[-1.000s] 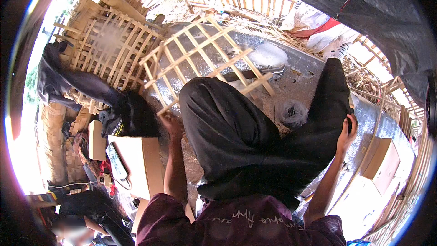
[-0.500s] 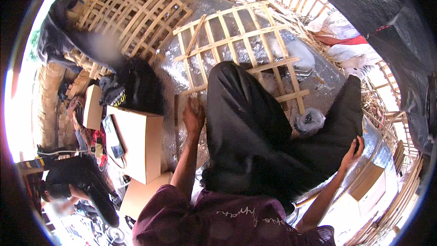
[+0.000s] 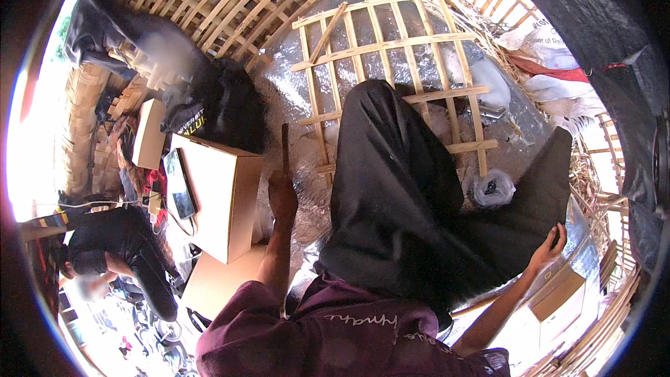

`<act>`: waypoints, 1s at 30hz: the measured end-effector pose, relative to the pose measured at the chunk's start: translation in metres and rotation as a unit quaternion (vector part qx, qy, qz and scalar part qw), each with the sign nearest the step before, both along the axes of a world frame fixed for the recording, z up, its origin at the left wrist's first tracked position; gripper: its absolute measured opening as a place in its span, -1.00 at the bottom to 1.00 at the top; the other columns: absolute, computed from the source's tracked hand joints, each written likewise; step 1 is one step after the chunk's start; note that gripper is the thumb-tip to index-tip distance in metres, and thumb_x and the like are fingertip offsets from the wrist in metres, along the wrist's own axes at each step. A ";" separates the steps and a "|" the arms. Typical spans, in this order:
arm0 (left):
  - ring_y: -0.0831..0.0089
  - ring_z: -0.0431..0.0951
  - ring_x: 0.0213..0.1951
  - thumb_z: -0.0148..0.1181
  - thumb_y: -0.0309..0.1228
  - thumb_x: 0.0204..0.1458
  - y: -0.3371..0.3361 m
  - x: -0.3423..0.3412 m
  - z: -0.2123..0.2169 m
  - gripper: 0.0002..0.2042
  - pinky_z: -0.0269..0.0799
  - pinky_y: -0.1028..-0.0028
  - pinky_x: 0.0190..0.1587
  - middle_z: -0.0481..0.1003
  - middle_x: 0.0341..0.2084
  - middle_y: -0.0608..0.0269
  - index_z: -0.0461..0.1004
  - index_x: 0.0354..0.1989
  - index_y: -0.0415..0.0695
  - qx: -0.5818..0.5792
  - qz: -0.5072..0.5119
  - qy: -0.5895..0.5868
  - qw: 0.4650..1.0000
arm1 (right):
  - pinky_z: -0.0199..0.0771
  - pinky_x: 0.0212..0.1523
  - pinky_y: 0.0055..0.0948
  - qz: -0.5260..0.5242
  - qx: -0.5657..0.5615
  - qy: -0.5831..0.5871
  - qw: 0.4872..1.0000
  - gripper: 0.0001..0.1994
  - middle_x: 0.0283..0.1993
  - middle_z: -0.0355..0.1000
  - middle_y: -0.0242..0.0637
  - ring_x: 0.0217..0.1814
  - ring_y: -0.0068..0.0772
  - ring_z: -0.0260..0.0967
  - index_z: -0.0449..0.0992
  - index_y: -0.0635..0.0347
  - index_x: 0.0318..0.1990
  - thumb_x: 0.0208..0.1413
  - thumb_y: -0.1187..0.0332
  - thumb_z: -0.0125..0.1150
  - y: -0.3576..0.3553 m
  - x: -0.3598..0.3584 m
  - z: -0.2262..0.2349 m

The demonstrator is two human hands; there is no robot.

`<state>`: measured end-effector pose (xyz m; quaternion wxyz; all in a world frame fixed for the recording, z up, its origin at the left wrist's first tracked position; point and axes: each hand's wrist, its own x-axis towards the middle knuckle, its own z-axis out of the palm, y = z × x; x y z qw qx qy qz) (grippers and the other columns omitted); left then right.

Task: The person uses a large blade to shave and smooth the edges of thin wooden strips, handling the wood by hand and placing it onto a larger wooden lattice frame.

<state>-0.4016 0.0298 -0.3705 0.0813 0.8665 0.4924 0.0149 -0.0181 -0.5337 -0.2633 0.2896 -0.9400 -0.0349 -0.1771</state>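
My left hand (image 3: 283, 199) is closed around a narrow, dark brown stick-like piece (image 3: 285, 148). Its upper end points away from me, and my fingers hide the lower part, so its exact kind is unclear. Beyond my raised knee lies a lattice frame of pale bamboo strips (image 3: 387, 44), flat on the floor, with a loose diagonal strip (image 3: 328, 33) across its far left corner. My right hand (image 3: 548, 250) rests on the lower part of my bent right leg, fingers curled against the black trouser cloth and nothing seen in them.
Left of my arm stands a cardboard box (image 3: 213, 195) with a phone (image 3: 179, 183) on top. A clear plastic bag (image 3: 493, 188) sits by my right leg. Woven bamboo panels (image 3: 230, 0) lean at the far left. Two other people (image 3: 174, 70) (image 3: 122, 251) sit to the left.
My left hand has left the lattice's near left edge, come back toward me and closed on the brown piece that lay beside the box. The whole view has shifted slightly; my right hand stays on my leg.
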 end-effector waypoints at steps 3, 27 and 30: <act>-0.04 0.47 -0.20 -0.02 -0.39 0.15 -0.004 0.019 0.009 -0.74 0.38 0.21 -0.11 0.46 -0.18 -0.14 0.38 -0.06 -0.29 -0.043 0.034 -0.169 0.984 | 0.24 0.15 -0.21 -0.008 -0.002 0.000 1.000 -0.74 0.04 0.38 -0.03 0.12 -0.07 0.29 0.48 0.30 -0.08 0.20 0.32 0.04 0.000 -0.001 0.002; 0.47 0.56 -0.51 0.31 -0.38 -0.02 0.057 0.220 0.030 -0.59 0.44 0.52 -0.56 0.57 -0.45 0.15 0.45 -0.05 -0.41 -0.453 0.152 -0.478 0.737 | 0.22 0.18 -0.20 0.027 -0.007 -0.006 1.000 -0.73 0.03 0.38 -0.02 0.11 -0.05 0.27 0.47 0.30 -0.09 0.21 0.28 0.04 -0.010 -0.005 -0.002; 0.47 0.56 -0.50 0.33 -0.35 -0.02 0.057 0.219 0.030 -0.59 0.43 0.52 -0.56 0.57 -0.43 0.14 0.47 -0.06 -0.39 -0.459 0.155 -0.487 0.727 | 0.23 0.16 -0.22 0.017 -0.006 -0.004 1.000 -0.74 -0.01 0.41 -0.05 0.07 -0.07 0.31 0.47 0.31 -0.09 0.20 0.30 0.05 -0.013 -0.004 -0.004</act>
